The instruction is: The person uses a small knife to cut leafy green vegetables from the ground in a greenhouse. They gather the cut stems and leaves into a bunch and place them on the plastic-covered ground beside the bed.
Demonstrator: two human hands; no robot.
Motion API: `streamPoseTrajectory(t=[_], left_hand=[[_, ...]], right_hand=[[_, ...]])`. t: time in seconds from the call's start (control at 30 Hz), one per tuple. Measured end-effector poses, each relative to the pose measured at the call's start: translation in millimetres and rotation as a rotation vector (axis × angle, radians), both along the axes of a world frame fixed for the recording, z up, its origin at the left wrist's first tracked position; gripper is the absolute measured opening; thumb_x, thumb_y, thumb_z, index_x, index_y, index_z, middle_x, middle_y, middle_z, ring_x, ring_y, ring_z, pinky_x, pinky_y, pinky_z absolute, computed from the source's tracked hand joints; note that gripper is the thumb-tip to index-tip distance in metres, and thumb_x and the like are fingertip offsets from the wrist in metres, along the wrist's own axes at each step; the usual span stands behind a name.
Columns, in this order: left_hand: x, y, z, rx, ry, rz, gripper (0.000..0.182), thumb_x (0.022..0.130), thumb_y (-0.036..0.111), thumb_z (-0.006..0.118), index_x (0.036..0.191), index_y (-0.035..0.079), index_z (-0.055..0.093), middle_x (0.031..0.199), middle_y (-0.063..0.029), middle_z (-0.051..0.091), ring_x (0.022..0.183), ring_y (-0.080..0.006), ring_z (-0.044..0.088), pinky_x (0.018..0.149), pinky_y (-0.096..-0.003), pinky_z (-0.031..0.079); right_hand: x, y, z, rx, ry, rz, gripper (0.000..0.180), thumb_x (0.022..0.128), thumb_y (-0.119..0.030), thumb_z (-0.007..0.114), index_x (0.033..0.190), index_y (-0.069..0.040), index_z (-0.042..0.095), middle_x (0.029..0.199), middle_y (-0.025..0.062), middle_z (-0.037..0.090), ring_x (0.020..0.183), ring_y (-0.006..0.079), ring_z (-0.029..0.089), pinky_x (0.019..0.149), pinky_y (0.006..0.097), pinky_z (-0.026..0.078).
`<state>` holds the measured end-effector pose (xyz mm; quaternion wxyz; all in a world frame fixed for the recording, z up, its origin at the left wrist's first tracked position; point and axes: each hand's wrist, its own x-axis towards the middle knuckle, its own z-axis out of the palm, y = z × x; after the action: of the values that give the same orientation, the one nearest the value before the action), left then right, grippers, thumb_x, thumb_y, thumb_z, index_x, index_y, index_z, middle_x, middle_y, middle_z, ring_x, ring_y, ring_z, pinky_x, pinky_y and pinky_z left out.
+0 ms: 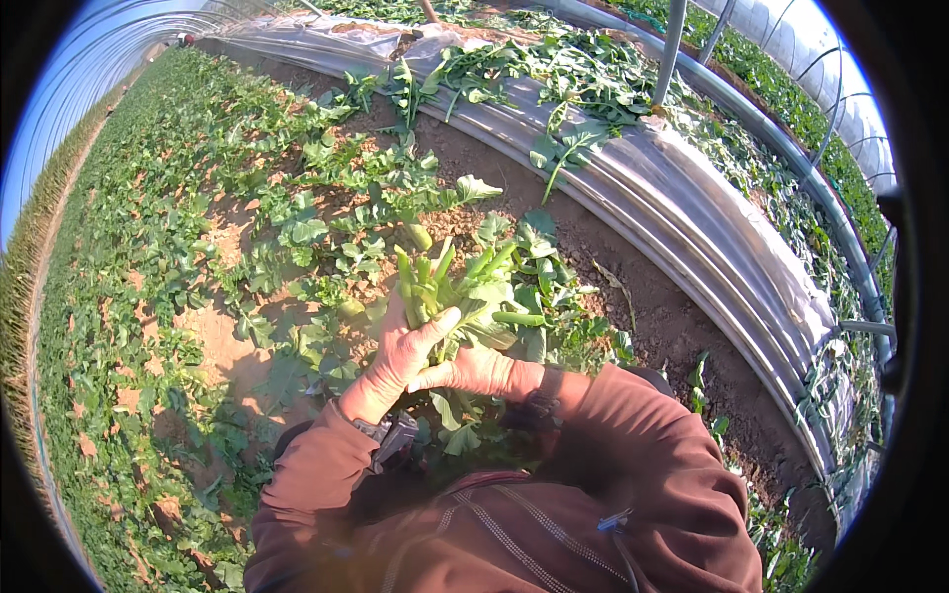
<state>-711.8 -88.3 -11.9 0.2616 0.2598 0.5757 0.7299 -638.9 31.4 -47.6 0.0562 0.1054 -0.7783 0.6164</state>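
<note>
A bunch of leafy greens (485,296) with thick, pale green stalks pointing away from me is between my two hands. My left hand (397,356) wraps the bunch from the left, its thumb lying across the stalks. From the right, my right hand (478,374) grips it lower down, with the fingers partly hidden behind the leaves. More leaves (461,437) hang below my wrists. Just beyond the bunch, a pale green root top (419,236), apparently a radish, shows among the foliage.
Leafy crop rows (185,244) stretch away on the left, over dry soil. Along the right curves a strip of plastic sheeting (689,215) with a pile of cut leaves (593,74) on it. A metal post (669,55) and a long pipe (786,148) stand beyond.
</note>
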Motion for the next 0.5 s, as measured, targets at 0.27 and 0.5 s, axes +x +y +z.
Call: streamPoseTrajectory(t=[0.27,0.5], left_hand=[[-7,-8,-11,-0.191,-0.256,-0.366,0.055,0.086,0.039,0.060,0.122,0.000,0.049,0.114,-0.0058,0.056,0.103,-0.0136,0.051,0.093,-0.0292,0.038],[-23,-15,-4,-0.454,-0.123,-0.189,0.076,0.079,0.053,0.061,0.130,0.001,0.039,0.124,-0.0148,0.049,0.109,-0.0231,0.049,0.093,-0.0380,0.037]], right_hand=[[18,19,45,0.050,-0.516,-0.032,0.051,0.070,-0.023,0.072,0.113,-0.002,0.056,0.103,0.0109,0.062,0.092,0.0216,0.057,0.081,0.0323,0.046],[68,169,58,-0.491,-0.813,-0.211,0.017,0.075,-0.016,0.066,0.081,-0.001,0.067,0.077,0.0063,0.066,0.066,0.0145,0.061,0.062,0.0257,0.049]])
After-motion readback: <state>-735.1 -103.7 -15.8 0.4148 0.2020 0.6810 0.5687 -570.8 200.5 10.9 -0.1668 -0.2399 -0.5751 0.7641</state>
